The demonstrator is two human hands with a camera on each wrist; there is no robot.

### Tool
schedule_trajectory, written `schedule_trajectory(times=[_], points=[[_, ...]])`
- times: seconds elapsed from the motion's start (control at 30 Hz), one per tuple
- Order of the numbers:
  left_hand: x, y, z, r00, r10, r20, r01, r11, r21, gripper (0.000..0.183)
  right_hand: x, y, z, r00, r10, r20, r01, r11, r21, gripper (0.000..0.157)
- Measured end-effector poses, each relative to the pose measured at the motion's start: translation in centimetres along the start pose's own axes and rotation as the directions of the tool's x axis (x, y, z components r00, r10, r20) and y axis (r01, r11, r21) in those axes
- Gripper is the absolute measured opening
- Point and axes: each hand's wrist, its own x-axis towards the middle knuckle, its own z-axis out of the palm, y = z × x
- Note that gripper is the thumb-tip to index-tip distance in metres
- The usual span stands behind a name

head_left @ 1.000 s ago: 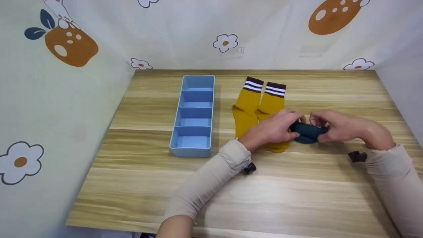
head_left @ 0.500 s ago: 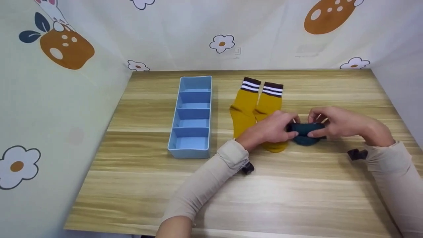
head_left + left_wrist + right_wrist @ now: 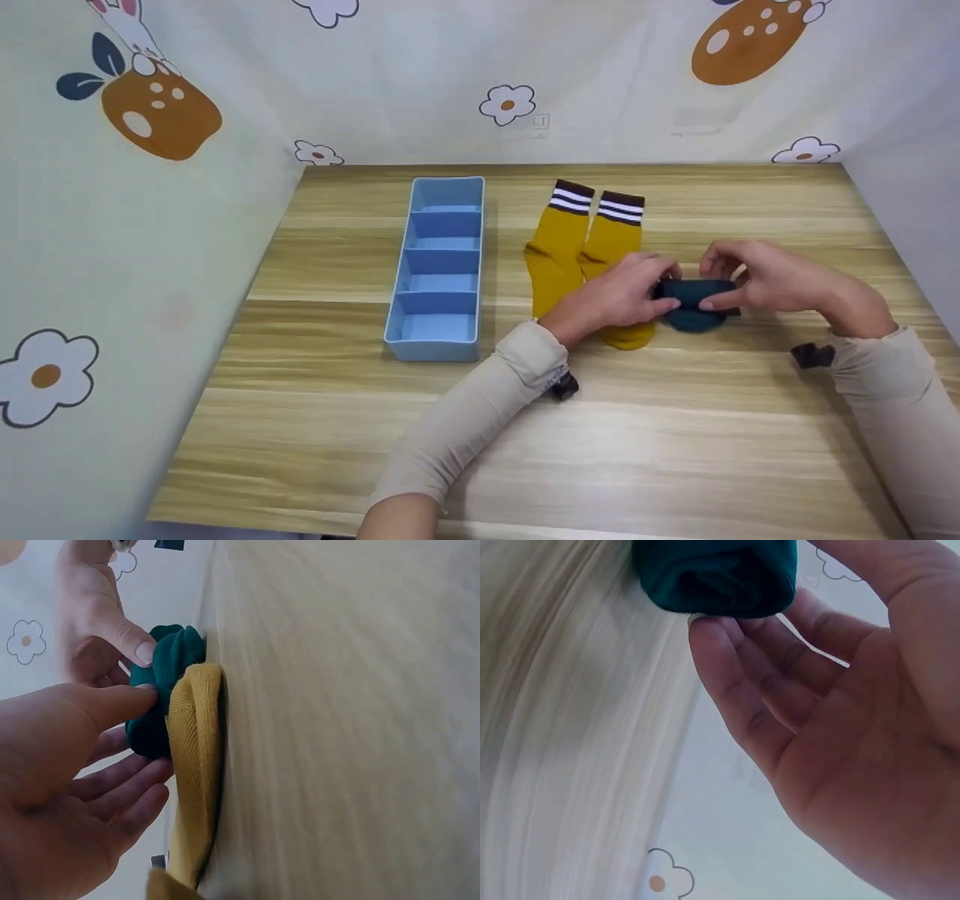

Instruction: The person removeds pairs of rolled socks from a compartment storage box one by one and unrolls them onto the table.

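Observation:
A dark green sock roll point(image 3: 699, 292) lies at the right of the table, next to the toe of a mustard sock. My left hand point(image 3: 622, 291) grips its left end between thumb and fingers, the wrist passing over the mustard socks point(image 3: 561, 244). At the other end my right hand point(image 3: 780, 281) holds the roll, thumb on the near side and fingers behind. From the right wrist, the rolled layers at the end of the green sock roll point(image 3: 720, 581) show. In the left wrist view a mustard sock point(image 3: 196, 765) partly covers the green roll's near side.
A light blue organizer box point(image 3: 433, 350) with several compartments stands left of the mustard socks. The wooden table point(image 3: 675, 450) meets a patterned wall covering point(image 3: 615, 97) at the back and sides.
My right thumb has moved left onto the front of the green roll, and the roll has turned slightly. My left hand keeps its grip; the mustard socks and box stay put.

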Motion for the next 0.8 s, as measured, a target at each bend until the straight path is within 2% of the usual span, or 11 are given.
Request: schedule_trajectory(times=[0.13, 0.27, 0.47, 0.57, 0.7, 0.8], points=[[0.4, 0.2, 0.2, 1.000, -0.024, -0.002, 0.024, 0.999, -0.042, 0.038, -0.4, 0.6, -0.3, 1.000, 0.026, 0.003, -0.026, 1.000, 0.013, 0.031], [0.3, -0.1, 0.3, 0.999, -0.028, -0.022, 0.027, 0.999, -0.046, 0.039, -0.2, 1.0, -0.2, 0.999, 0.032, 0.009, -0.032, 0.999, 0.022, 0.020], [0.3, -0.6, 0.6, 0.997, -0.040, -0.060, 0.037, 0.997, -0.065, 0.038, 0.1, 1.2, 0.0, 0.998, -0.019, -0.065, 0.016, 0.999, -0.036, 0.010], [0.4, -0.7, 0.6, 0.995, -0.067, -0.069, 0.061, 0.995, -0.085, 0.035, 0.1, 1.2, -0.2, 0.998, -0.013, -0.067, 0.009, 0.999, -0.050, 0.020], [0.4, -0.7, 0.7, 0.991, -0.107, -0.077, 0.101, 0.992, -0.073, 0.034, 0.1, 1.2, -0.1, 0.998, 0.049, -0.036, -0.048, 0.999, 0.016, 0.040], [0.4, -0.7, 0.7, 0.991, -0.099, -0.092, 0.095, 0.994, -0.051, 0.035, 0.2, 1.2, 0.0, 0.998, 0.052, -0.035, -0.050, 0.998, 0.037, 0.039]])
